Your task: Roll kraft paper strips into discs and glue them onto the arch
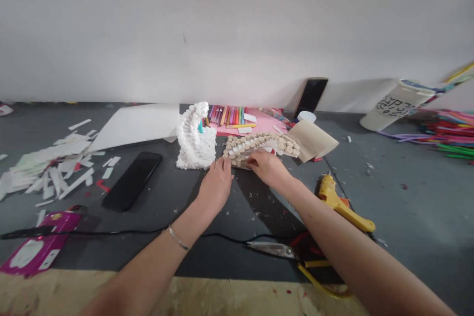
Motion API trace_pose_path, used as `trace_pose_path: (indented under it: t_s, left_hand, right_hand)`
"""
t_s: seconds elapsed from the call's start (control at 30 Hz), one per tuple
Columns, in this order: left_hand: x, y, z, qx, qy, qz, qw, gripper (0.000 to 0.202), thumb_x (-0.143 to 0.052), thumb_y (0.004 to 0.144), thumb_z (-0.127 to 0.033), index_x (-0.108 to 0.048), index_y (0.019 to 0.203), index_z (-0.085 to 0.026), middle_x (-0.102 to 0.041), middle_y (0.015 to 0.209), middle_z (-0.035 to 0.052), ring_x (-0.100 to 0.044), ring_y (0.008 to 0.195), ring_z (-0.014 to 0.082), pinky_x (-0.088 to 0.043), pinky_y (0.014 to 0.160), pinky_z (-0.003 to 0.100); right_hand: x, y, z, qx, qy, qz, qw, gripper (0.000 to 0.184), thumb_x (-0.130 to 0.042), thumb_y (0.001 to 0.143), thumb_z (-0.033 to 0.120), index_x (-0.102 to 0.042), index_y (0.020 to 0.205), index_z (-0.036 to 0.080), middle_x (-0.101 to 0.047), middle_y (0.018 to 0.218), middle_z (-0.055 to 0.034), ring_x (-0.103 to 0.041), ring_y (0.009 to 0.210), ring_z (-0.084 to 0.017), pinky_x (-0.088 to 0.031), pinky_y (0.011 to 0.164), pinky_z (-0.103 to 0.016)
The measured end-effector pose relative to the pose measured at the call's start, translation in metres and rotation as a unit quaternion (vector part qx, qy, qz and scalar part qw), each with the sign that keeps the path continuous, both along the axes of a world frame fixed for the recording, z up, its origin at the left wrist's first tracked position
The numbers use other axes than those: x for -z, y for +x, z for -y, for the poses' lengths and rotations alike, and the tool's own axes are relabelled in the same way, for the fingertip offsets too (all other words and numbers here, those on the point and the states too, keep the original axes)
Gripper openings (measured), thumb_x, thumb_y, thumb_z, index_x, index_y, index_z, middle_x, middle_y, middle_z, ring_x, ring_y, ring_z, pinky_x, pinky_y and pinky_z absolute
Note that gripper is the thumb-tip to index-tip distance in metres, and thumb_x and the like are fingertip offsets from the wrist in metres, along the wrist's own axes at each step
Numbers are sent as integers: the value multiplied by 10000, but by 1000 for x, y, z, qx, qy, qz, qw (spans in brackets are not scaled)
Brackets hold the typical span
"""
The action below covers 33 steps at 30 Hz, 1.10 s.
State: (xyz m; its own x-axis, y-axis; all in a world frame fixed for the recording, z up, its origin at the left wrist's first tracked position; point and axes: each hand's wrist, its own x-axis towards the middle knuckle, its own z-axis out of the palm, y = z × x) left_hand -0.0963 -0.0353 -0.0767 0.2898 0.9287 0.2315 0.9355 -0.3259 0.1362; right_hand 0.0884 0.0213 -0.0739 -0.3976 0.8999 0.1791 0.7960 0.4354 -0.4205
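A curved craft piece of small tan and white paper rolls [259, 147] lies on the dark grey table [407, 207]. My left hand [217, 182] rests at its left end, fingers curled against the rolls. My right hand [268, 168] presses on its front edge, fingers bent and pinched on the piece. A white ruffled paper sculpture [195, 139] stands just left of the piece, close to my left hand.
A black phone [132, 180] lies left, with white paper scraps [55, 168] beyond. A yellow glue gun [342, 203] and scissors [274, 249] sit near my right forearm. A black cable [111, 232] crosses the front. Markers on pink paper [231, 117], another phone [311, 96], a toppled cup [398, 103] and coloured sticks [452, 136] sit behind.
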Motion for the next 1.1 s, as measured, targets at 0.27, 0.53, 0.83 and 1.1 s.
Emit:
trace_pose_path:
  t_s: [0.27,0.53,0.83,1.1]
  left_hand:
    - [7,-1,-9,-14,28,13,999,391,-564,894,-160,-422,1254,-109,-560,1068,135,-572,1004,254,-503,833,373]
    - [7,-2,-13,-4,35,27,999,324,-536,913,-176,-433,1212,-110,-569,1028,127,-571,991,250,-496,821,368]
    - [9,-2,-10,-6,40,-11,999,340,-538,908,-175,-432,1222,-102,-555,1063,133,-560,982,244,-486,819,360]
    - [6,-1,-10,-6,26,-2,1000,343,-543,904,-176,-440,1223,-103,-547,1054,133,-563,982,248,-487,802,351]
  right_hand:
    - [3,2,-1,-5,0,-9,1000,40,-640,829,140,-676,818,153,-664,866,-81,-603,836,-200,-445,738,-291]
    - [3,1,-2,-15,0,-10,1000,56,-642,840,157,-668,791,157,-654,838,-71,-599,854,-201,-439,746,-288]
    - [0,5,3,-12,-2,-30,999,52,-626,851,172,-677,861,163,-661,885,-67,-611,801,-175,-452,718,-272]
    - [3,5,4,-23,0,-56,998,129,-584,856,132,-692,900,187,-675,876,-52,-609,805,-171,-446,705,-266]
